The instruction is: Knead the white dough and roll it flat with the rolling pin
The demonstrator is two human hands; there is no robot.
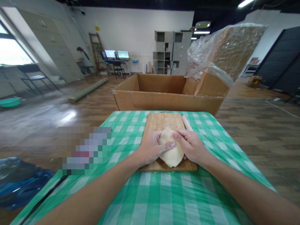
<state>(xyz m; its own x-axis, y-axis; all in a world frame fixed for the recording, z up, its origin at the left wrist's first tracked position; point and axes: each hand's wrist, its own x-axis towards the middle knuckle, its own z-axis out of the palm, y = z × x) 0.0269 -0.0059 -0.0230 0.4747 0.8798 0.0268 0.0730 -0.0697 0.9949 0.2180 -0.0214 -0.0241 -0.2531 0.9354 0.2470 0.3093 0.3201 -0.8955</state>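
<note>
Both hands closed on one pale lump of dough (170, 157), just right of frame centre. Left hand (155, 147) grips from the dough's left side: thumb laid across the near face, tip near the middle of the lump; other fingers partly hidden at the left edge. Right hand (191, 144) grips the upper right: thumb pressed on the face near the top, fingers curled about the right edge, some tips out of sight behind. White dusting on left thumb and fingers. Dough flattish, pointed at top, lower end free of the fingers; cannot tell whether it touches the wooden board (161, 120) beneath. Pale rod (187, 123) along the board's right edge, partly hidden by the right hand. Under all, a green-and-white checked cloth (150, 197); pixelated patch on its left side. Beyond, upper centre, a large open cardboard box (164, 102), clear wrap at its right. Mid-left, a rolled mat (89, 90) on the floor; far left, a mint-green basin (10, 102). Upper left, a seated person (83, 57).
</note>
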